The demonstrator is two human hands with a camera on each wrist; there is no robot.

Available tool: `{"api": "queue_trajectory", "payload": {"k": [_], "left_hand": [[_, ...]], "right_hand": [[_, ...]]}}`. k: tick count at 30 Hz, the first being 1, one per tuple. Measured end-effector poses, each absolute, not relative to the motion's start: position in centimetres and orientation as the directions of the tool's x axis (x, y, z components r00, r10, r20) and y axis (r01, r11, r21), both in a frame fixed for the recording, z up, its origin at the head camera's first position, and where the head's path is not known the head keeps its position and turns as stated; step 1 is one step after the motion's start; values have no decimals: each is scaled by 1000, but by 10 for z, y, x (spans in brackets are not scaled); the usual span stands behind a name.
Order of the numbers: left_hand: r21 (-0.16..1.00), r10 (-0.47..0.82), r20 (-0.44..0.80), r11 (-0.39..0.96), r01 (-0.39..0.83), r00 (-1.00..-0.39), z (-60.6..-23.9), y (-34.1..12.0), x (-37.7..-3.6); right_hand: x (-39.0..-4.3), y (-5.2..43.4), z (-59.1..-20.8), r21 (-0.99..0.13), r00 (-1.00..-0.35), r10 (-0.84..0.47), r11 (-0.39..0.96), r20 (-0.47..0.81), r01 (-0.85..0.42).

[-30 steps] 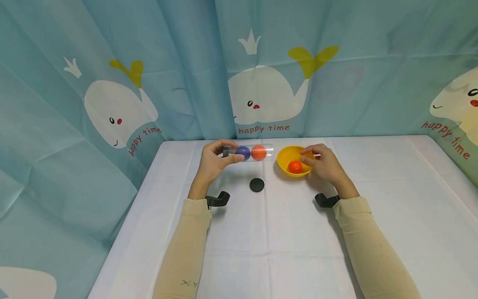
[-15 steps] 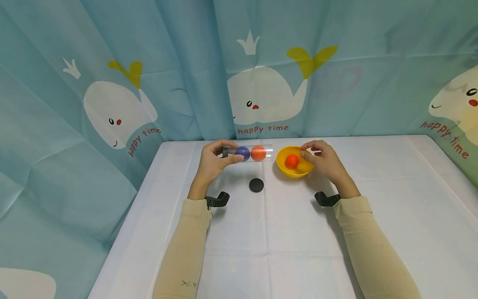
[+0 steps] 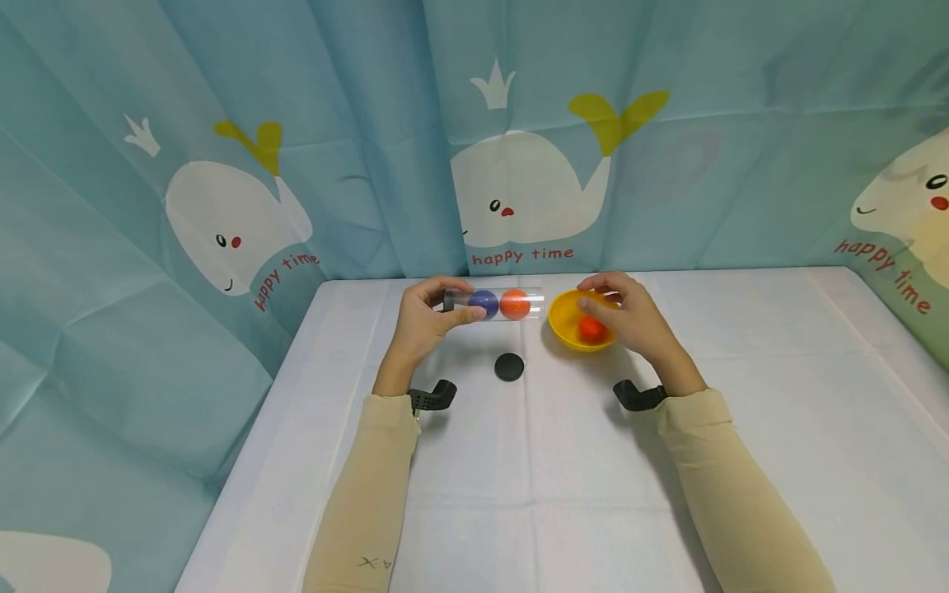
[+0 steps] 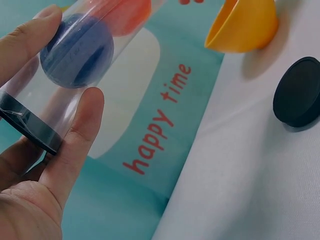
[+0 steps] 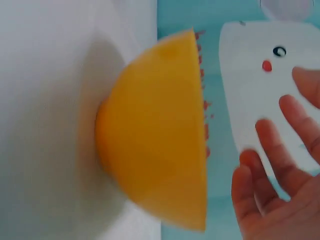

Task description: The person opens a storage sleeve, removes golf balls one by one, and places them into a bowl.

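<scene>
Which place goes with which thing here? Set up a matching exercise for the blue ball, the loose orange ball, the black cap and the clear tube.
Things:
1. blue ball
2. loose orange ball
3. black cap
4. clear tube

Places:
A. lying on the white table
B. gripped by the left hand
C. in the yellow bowl
D. inside the tube, beside another orange ball

Pairs: 1-D, 2-C, 3-A, 4-B

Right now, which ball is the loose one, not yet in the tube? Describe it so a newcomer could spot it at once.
Start at the white table and find the yellow bowl near its far edge, under the right hand. The orange ball in the bowl lies there. The blue ball and the other orange ball sit inside the clear tube that the left hand holds.
</scene>
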State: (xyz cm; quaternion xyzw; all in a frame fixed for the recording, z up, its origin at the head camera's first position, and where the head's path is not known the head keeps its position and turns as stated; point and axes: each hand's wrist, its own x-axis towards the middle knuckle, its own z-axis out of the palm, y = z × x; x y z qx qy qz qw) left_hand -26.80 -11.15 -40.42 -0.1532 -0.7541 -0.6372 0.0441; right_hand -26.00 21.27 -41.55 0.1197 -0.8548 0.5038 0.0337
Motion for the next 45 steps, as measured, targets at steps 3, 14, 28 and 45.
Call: {"api": "queue_trajectory", "payload": {"k": [3,14,28,45], "left_hand": [[949,176,257,140,282,-950,-404,-110,-268],[955,191,238,133,265,-952,-402,-107,-267],[943,184,281,128,307,-942,-405,-106,-267],[931,189,327,106,350,-926,-410,-108,-270]], "right_hand": [[-259,205,-413,-863,-962,-230,444,151,-241],[-252,194,-407,-885,-929,-359,396,96,-244],[-253,190,-413,-910,-912,-401,338,92,-241],[-254,191,-413,-917,-917,-382,316,112,-244]]}}
